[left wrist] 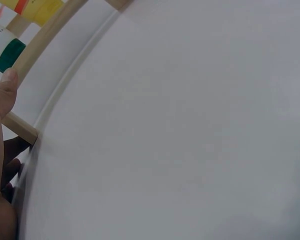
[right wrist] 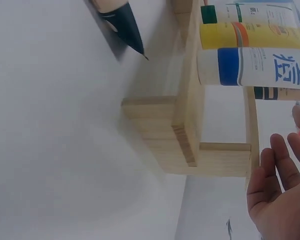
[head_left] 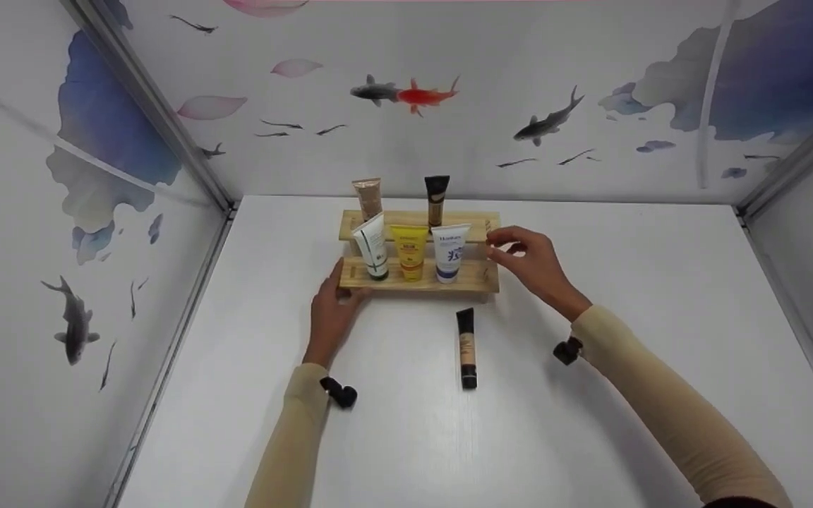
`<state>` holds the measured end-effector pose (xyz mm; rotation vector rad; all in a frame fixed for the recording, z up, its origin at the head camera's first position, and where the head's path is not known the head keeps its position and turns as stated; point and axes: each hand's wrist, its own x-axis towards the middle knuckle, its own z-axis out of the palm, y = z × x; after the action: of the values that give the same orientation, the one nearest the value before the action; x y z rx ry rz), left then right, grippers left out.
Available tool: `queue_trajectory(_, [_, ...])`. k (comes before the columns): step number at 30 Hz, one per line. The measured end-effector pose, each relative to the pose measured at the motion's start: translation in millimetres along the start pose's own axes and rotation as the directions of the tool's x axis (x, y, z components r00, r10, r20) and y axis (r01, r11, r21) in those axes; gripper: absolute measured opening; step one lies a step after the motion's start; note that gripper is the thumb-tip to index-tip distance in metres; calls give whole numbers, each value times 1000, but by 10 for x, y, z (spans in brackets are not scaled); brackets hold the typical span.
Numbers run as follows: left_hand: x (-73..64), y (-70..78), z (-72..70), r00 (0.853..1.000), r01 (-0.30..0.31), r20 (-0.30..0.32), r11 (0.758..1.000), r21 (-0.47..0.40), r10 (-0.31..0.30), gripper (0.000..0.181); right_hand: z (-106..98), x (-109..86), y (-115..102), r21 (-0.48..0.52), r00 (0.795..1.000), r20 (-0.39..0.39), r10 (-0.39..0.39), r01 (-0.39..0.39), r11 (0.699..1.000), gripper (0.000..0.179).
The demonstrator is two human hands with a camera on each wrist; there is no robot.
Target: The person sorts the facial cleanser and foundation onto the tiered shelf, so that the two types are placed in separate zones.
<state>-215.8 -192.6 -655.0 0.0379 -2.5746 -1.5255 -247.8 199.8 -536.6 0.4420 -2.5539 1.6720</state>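
Note:
A two-tier wooden rack [head_left: 476, 281] stands on the table. My left hand [head_left: 332, 314] grips the left end of its lower tier; in the left wrist view the thumb lies against the front edge, other fingers by the side leg. On the lower tier stand a white tube with a green cap [head_left: 372, 248], a yellow tube [head_left: 410, 250] and a white tube with a blue band [head_left: 450, 250]. Behind them, a brown tube [head_left: 368, 197] and a black tube [head_left: 436, 194] occupy the upper tier. My right hand [head_left: 533, 264] hovers beside the rack's right end, holding nothing, fingers loosely bent.
In front of the rack, a black and beige tube [head_left: 467, 349] lies flat on the white table [head_left: 406, 437]. White panels [head_left: 484, 141] painted with fish and petals rise behind and at both sides.

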Motion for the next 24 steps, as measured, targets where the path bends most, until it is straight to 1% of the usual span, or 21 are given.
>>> queue_trajectory(7, [5,33,-23,1000,20,13,1000,7,-20,103,23,-358,148,-20,998,57,17,-16,1000,33])
queue_trajectory(12, [-1,27,-24,1000,23,18,1000,8,-23,104,69,-570,239,-27,992,113,53,-51,998,35])
queue_trajectory(17, [2,-4,-11,1000,2,10,1000,20,-2,102,164,-768,317,-36,981,183,60,-55,998,36])
queue_trajectory(21, [5,-17,-4,1000,-4,5,1000,31,4,100,254,-882,372,-38,967,249,44,-35,999,32])
queue_trajectory(24, [0,-16,1,1000,-5,4,1000,20,5,100,309,-946,405,-60,957,288,34,-17,998,30])
